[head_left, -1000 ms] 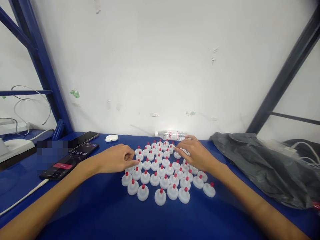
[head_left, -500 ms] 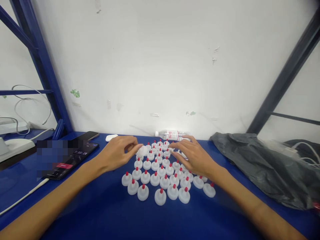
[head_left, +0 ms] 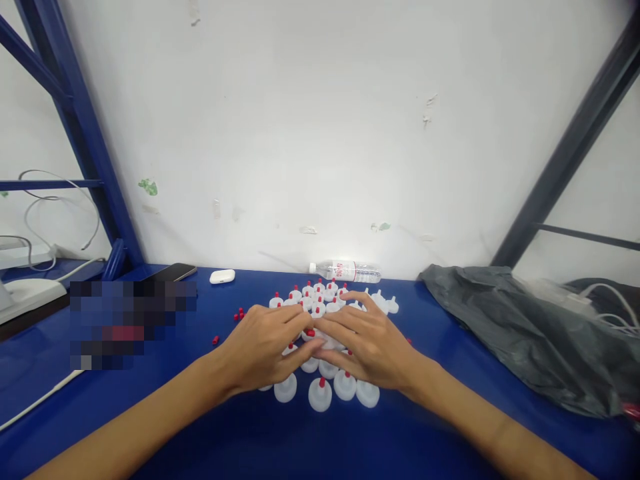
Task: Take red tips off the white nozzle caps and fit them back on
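Above the middle of a group of white bottle caps, my two hands meet. Between the fingertips of my left hand (head_left: 270, 348) is a small red tip cap (head_left: 311, 333). My right hand (head_left: 373, 340) grips a translucent white nozzle cap (head_left: 327, 341), whose spout points left into the red piece. Both hands are closed, and their fingers partly cover what they hold. Around them stand several white nozzle caps with red tips (head_left: 320, 395). Behind my right hand are a few white nozzle caps without red tips (head_left: 379, 301). Loose red tip caps (head_left: 241, 313) lie left of the group.
A clear plastic bottle (head_left: 345, 271) lies by the wall. On the left are a white earbud case (head_left: 223, 276), a dark phone (head_left: 177, 272), a blurred-out patch and a white cable (head_left: 65, 381). A crumpled grey plastic bag (head_left: 525, 333) covers the right side of the blue table (head_left: 320, 447).
My hands were apart, the left by the loose red pieces and the right over the far-right caps. Both have come together at the middle, now with a red tip cap and a white nozzle cap.
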Action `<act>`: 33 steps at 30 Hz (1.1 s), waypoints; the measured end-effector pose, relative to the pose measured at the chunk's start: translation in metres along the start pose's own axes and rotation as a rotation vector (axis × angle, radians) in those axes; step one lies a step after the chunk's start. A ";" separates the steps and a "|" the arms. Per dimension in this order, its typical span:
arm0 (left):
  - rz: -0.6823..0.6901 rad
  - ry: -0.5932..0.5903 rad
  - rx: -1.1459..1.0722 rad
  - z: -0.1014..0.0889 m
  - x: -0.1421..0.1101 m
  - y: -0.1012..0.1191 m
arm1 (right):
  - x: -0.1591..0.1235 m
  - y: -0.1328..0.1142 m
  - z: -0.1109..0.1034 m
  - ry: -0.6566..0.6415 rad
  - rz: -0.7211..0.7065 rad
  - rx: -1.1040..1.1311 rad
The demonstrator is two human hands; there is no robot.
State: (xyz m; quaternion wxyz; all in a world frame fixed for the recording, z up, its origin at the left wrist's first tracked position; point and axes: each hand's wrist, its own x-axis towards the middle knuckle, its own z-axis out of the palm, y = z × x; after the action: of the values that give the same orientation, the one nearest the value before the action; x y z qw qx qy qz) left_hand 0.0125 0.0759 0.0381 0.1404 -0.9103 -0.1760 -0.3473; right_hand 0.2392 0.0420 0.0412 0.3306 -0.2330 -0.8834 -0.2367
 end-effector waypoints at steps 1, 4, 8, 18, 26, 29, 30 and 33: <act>0.022 -0.025 0.028 0.000 0.000 0.001 | 0.001 -0.001 0.000 0.006 -0.010 -0.008; 0.039 -0.091 -0.020 -0.002 0.002 0.003 | 0.003 0.001 -0.003 0.007 -0.054 -0.037; -0.170 -0.089 -0.283 -0.008 0.005 0.001 | -0.002 0.021 -0.006 0.012 -0.057 -0.136; -0.200 -0.196 -0.054 -0.007 0.001 -0.010 | -0.012 0.027 0.007 -0.021 0.096 0.016; 0.004 -0.109 -0.046 -0.005 0.005 0.009 | 0.001 0.002 -0.002 0.018 0.042 0.044; -0.186 -0.035 -0.248 -0.010 0.005 0.005 | -0.007 0.022 -0.005 0.062 0.066 -0.082; -0.243 0.000 -0.295 -0.014 0.005 0.000 | -0.011 0.033 -0.008 0.072 0.101 -0.138; -0.341 0.049 -0.221 -0.030 0.005 -0.022 | -0.024 0.068 -0.019 0.037 0.339 -0.207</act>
State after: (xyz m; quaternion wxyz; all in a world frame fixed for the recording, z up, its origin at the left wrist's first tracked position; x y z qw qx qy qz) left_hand -0.0113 0.0858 0.0659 -0.0168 -0.8684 -0.2849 -0.4055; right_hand 0.3029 0.0781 0.0546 0.3561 -0.4066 -0.7963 -0.2716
